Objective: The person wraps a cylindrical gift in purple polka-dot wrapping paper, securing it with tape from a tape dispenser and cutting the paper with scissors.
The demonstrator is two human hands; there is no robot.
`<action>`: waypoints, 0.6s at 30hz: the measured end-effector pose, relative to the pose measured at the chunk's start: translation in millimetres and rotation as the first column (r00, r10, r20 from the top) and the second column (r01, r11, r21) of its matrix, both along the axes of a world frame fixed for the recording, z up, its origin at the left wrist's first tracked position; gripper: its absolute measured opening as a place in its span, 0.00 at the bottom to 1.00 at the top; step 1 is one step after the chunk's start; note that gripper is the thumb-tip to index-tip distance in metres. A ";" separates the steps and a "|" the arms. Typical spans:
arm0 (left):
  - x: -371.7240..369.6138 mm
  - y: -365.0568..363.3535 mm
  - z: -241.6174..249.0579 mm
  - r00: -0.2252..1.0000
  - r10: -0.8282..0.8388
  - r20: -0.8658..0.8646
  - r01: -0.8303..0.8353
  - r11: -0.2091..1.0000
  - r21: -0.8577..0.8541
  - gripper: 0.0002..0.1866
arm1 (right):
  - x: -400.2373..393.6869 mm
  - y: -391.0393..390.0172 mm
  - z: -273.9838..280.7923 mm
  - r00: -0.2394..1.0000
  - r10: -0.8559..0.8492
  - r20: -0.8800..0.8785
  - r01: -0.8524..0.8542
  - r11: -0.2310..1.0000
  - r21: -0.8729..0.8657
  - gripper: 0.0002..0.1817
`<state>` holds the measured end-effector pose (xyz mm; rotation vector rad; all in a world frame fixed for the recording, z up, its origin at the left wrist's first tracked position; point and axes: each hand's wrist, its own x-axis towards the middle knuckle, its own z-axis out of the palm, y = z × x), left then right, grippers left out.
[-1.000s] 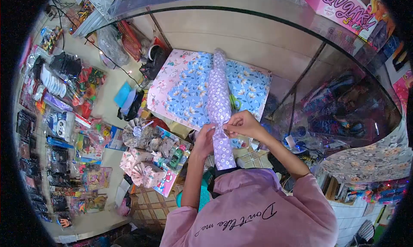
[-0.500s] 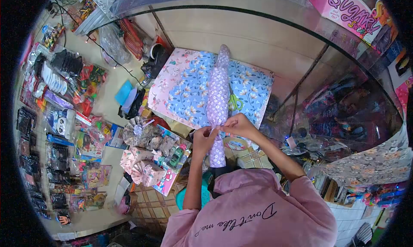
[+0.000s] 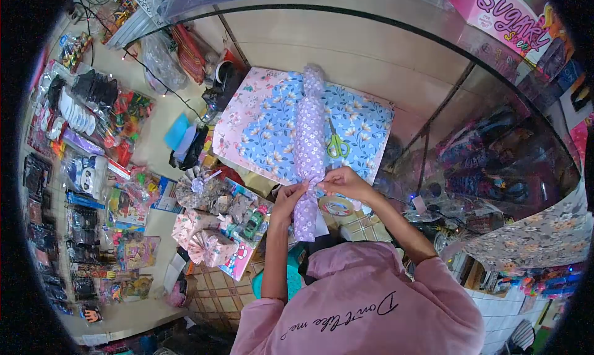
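Observation:
A long parcel in purple floral wrapping (image 3: 310,132) lies across a blue flowered sheet (image 3: 272,117). Its near part narrows to a gathered neck, and the loose wrapping end flares below that toward the body. At this neck my left hand (image 3: 289,200) pinches the wrapping from the left side. From the right, my right hand (image 3: 343,183) has its fingertips closed at the same gather; whether a thin tie is also between them I cannot make out. Green-handled scissors (image 3: 337,146) lie just right of the parcel. A tape roll (image 3: 336,206) sits below my right hand.
Gift-wrapped boxes (image 3: 213,247) and a green toy car (image 3: 252,224) are at the left. A glass panel edge (image 3: 346,12) curves around the far side. Packaged goods (image 3: 93,169) hang along the left wall. A pink box (image 3: 507,21) stands upper right.
The parcel's far end has swung left and its body has turned a little. More of the scissors shows now. Both hands stay at the gathered neck.

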<state>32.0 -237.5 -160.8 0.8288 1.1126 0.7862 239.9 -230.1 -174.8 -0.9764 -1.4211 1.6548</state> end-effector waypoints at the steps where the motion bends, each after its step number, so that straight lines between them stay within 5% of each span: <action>1: -0.6 -0.5 0.6 1.000 -0.008 0.026 0.008 1.000 -0.002 0.14 | -1.3 0.3 -0.4 1.000 -0.006 0.001 0.006 1.000 -0.004 0.13; 9: -4.0 -6.6 -9.1 0.978 0.039 0.207 -0.019 0.995 -0.096 0.15 | -14.7 -7.0 -5.5 0.992 -0.096 -0.077 0.092 0.994 -0.053 0.12; 18: -2.9 -1.6 -0.2 0.986 -0.055 0.154 0.079 0.986 -0.150 0.20 | -18.7 -12.3 -2.1 0.985 -0.157 -0.068 0.155 0.988 -0.022 0.13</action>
